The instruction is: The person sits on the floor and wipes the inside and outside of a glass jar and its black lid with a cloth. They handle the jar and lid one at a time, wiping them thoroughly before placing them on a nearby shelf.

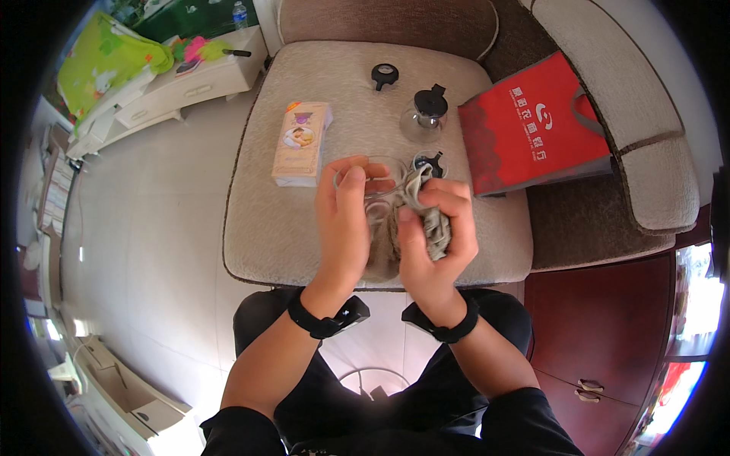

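Observation:
My left hand (pixel 346 216) has its fingers curled round the rim of a clear glass vessel (pixel 388 169); its exact shape is hard to make out. Bunched in my right hand (pixel 449 239) is a grey-olive cloth (pixel 436 226), pressed close against the glass. Just beyond the right hand lies a black part (pixel 432 163) with a clear round edge, partly hidden by the cloth. Farther off stands a small glass pot (pixel 424 125) with a black lid. A loose black lid with a handle (pixel 385 74) lies behind it.
Everything rests on a beige sofa cushion (pixel 255 220). A cream box (pixel 301 144) lies left of my hands, and a red bag (pixel 536 121) leans on the right. A white cabinet (pixel 179 91) stands far left; a dark red cupboard (pixel 601 327) is at the right.

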